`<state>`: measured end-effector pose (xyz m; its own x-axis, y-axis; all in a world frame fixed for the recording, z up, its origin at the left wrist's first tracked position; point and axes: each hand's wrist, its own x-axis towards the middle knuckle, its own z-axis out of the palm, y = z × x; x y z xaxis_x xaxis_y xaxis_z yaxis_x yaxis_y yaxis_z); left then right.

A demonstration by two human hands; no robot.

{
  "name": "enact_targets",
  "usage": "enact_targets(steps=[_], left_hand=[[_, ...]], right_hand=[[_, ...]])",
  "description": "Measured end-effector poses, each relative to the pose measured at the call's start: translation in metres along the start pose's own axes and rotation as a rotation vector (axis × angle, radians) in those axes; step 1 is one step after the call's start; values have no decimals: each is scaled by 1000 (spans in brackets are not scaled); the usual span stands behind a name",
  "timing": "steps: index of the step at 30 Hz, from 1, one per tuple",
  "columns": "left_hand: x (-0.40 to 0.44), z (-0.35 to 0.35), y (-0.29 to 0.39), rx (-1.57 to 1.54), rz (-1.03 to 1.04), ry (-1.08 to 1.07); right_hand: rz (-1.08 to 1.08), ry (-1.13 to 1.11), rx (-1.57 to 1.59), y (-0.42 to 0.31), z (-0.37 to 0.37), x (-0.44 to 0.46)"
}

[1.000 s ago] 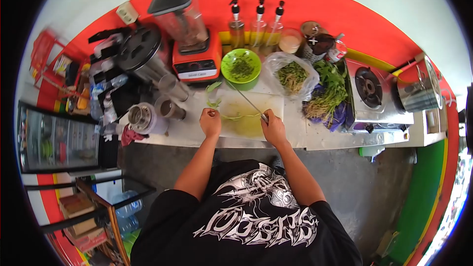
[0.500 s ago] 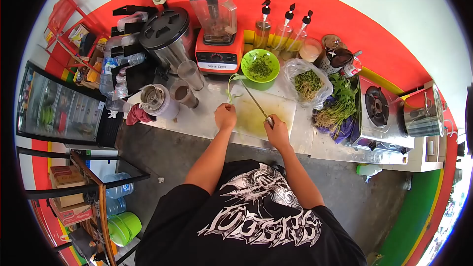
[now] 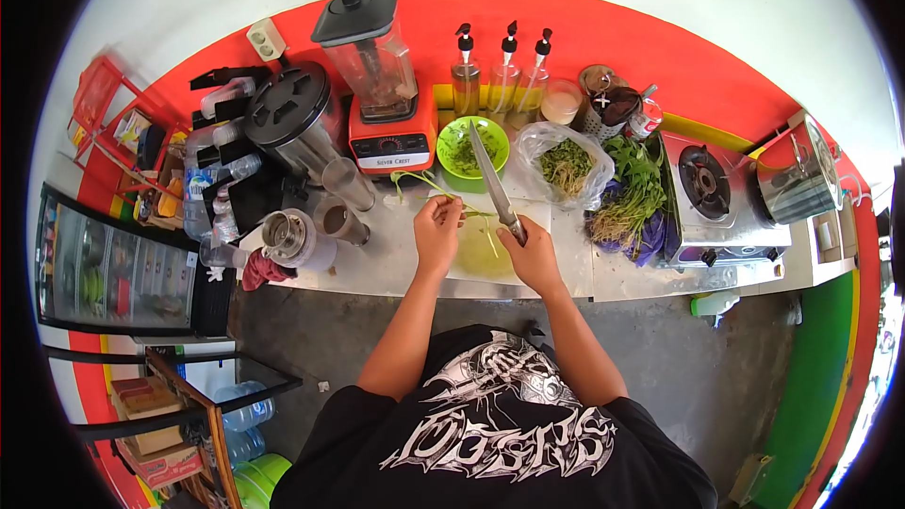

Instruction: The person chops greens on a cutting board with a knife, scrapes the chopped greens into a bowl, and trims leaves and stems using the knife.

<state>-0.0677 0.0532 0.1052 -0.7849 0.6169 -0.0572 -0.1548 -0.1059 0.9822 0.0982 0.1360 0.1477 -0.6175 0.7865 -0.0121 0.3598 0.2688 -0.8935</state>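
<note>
My right hand (image 3: pixel 531 254) is closed around the handle of a kitchen knife (image 3: pixel 491 176), its blade pointing up and away over the near side of a green bowl (image 3: pixel 446 148). Chopped greens lie in that bowl. Over the left side of a pale cutting board (image 3: pixel 539 217), the fingers of my left hand (image 3: pixel 438 234) pinch a thin green stem (image 3: pixel 418 177). One end of the stem curls out to the left. Green stem pieces (image 3: pixel 491 242) show between my hands, above the board's greenish wet patch.
An orange-based blender (image 3: pixel 391 137) stands behind my left hand. Right of the bowl are a plastic bag of cut greens (image 3: pixel 568 165) and a rooted bunch (image 3: pixel 630 203). Farther right is a gas stove (image 3: pixel 721 198). Metal cups (image 3: pixel 341 221) stand left; pump bottles (image 3: pixel 466 75) line the wall.
The knife has risen from the board and now points up over the bowl. My left hand has turned, its fingers showing more. The view has shifted, and the stem now stretches left.
</note>
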Motion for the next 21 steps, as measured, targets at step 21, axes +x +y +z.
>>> enact_targets(steps=[21], left_hand=[[-28,34,29,-168,151,-98]], right_hand=[[-174,104,69,-44,12,-28]])
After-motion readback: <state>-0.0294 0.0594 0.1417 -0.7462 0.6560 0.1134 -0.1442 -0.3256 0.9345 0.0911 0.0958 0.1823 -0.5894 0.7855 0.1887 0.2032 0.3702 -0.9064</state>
